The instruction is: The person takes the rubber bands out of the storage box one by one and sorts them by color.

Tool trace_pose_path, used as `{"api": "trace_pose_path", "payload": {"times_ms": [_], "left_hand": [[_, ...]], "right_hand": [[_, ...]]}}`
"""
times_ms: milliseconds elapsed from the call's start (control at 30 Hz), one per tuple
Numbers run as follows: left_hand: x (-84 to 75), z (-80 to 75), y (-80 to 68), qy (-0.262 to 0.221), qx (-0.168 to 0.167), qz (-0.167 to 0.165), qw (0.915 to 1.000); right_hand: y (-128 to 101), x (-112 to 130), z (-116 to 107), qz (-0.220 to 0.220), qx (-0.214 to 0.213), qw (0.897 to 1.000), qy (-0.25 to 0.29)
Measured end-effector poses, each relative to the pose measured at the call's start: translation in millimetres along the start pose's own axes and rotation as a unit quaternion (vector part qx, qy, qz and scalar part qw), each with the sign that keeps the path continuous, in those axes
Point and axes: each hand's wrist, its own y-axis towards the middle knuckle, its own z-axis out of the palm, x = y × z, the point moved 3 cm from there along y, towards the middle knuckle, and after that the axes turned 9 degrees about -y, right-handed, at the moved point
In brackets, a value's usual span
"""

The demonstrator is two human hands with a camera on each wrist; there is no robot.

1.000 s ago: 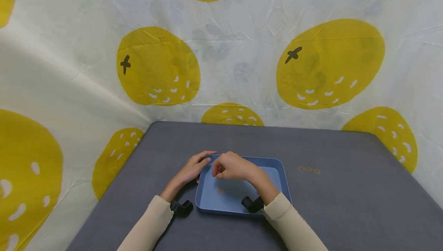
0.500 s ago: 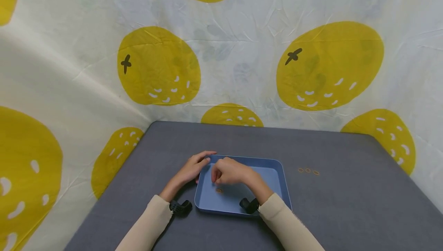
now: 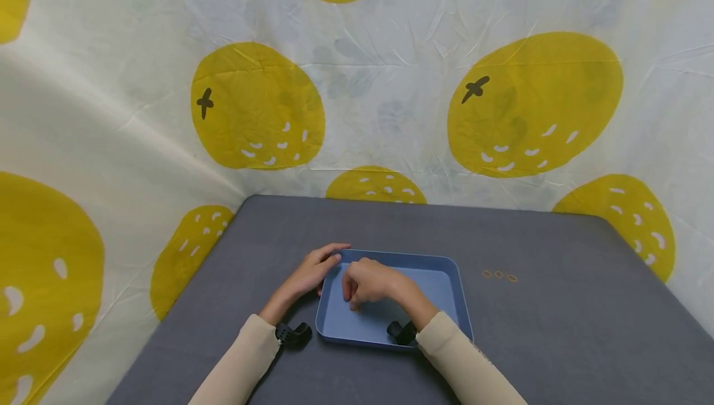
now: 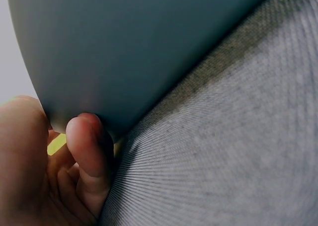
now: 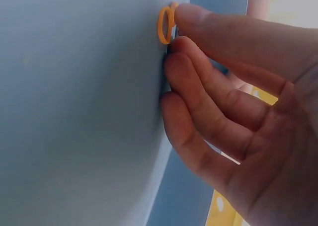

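A blue tray (image 3: 449,284) sits on the grey table (image 3: 558,330). My left hand (image 3: 320,265) grips its far left corner, fingers over the rim; in the left wrist view the thumb (image 4: 87,146) presses the tray's outer wall (image 4: 124,47). My right hand (image 3: 362,287) is down inside the tray, fingertips on the floor. In the right wrist view the right hand (image 5: 198,62) touches a small orange ring (image 5: 165,25) with its index fingertip; the ring lies on the tray floor (image 5: 74,112). The thumb is hidden. In the head view the hand covers the ring.
Three more small orange rings (image 3: 499,275) lie in a row on the table right of the tray. Black wrist cameras (image 3: 294,333) sit at both cuffs. A cloth with a yellow fruit print (image 3: 256,107) hangs behind and to the left of the table.
My right hand has dropped from above the tray down onto the orange ring, which it now covers in the head view. The left hand and the tray have stayed in place.
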Motion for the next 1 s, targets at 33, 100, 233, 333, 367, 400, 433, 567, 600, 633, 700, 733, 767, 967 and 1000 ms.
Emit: {"api": "trace_pose_path", "payload": {"times_ms": [33,100,233,333,367,400,433,567,600,633,700,733,767,967,1000], "left_hand": [[-0.3,-0.1,-0.2,-0.001,0.000,0.000,1.0000],[-0.8,-0.4,-0.5,-0.002,0.001,0.001,1.0000],[-0.7,-0.7,-0.7,0.001,0.003,0.001,1.0000],[0.5,-1.0,-0.6,0.002,0.005,0.002,1.0000],[0.6,-1.2,-0.7,0.002,0.004,0.002,1.0000],[0.7,-1.2,-0.8,0.001,0.004,0.003,1.0000],[0.8,-1.3,-0.8,0.001,0.003,0.003,1.0000],[-0.1,-0.7,-0.6,0.002,0.002,0.008,1.0000],[-0.2,-0.4,-0.3,0.002,0.003,0.009,1.0000],[-0.2,-0.2,0.0,0.001,0.003,0.010,0.9999],[-0.1,0.1,0.5,-0.001,0.004,0.013,0.9999],[0.2,0.2,0.8,-0.004,0.004,0.013,0.9999],[0.3,0.2,0.9,-0.005,0.003,0.013,0.9999],[1.7,-0.5,-0.1,0.000,-0.003,0.007,1.0000],[2.3,-0.6,-0.4,0.001,-0.003,0.005,1.0000]], "right_hand": [[-0.5,0.5,0.3,0.001,0.002,1.000,-0.003],[-0.8,1.1,0.8,0.003,0.006,1.000,-0.006],[-0.8,1.9,1.6,0.003,0.016,1.000,-0.010],[-0.7,1.5,2.5,0.003,0.024,1.000,-0.014],[-0.8,1.4,2.6,0.002,0.026,1.000,-0.016],[-0.7,1.2,2.7,0.000,0.027,0.999,-0.018],[-0.7,0.9,2.6,-0.001,0.026,0.999,-0.021],[-0.3,0.2,0.6,-0.012,0.011,1.000,-0.026],[-0.1,-0.1,0.1,-0.015,0.007,1.000,-0.027],[-0.1,-0.4,-0.5,-0.017,0.002,0.999,-0.027],[-0.3,-0.7,-1.7,-0.019,-0.004,0.999,-0.025],[-0.4,-1.0,-2.1,-0.019,-0.007,0.999,-0.024],[-0.5,-1.3,-2.7,-0.017,-0.009,1.000,-0.022],[-2.4,-0.4,-9.1,-0.011,-0.030,0.999,-0.013],[-3.0,0.2,-10.5,-0.011,-0.033,0.999,-0.013]]}}
